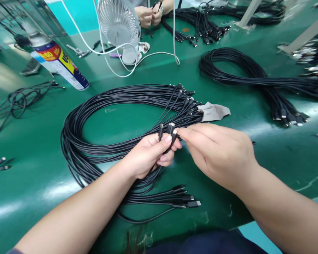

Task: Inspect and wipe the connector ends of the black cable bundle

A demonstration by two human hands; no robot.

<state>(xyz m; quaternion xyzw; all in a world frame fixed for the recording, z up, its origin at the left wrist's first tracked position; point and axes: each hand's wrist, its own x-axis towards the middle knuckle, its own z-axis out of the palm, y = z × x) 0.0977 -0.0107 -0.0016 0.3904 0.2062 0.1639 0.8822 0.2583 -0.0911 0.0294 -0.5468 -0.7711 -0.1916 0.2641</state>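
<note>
A big coil of black cables point(76, 130) lies on the green table point(29, 197), with connector ends fanned at its upper right and lower right point(187, 201). My left hand point(148, 155) is closed around a few cable ends, whose plugs point(169, 128) stick up above my fingers. Just right of it, my right hand point(217, 151) pinches one of those plugs at the fingertips. Both hands hover over the coil's near right side.
A grey cloth point(214, 111) lies by the coil's upper right. A spray can point(58, 61) lies at back left, a small white fan point(120, 26) at back centre. More cable bundles point(254, 76) fill the right and far side. Another person's hands point(148, 14) work at the far edge.
</note>
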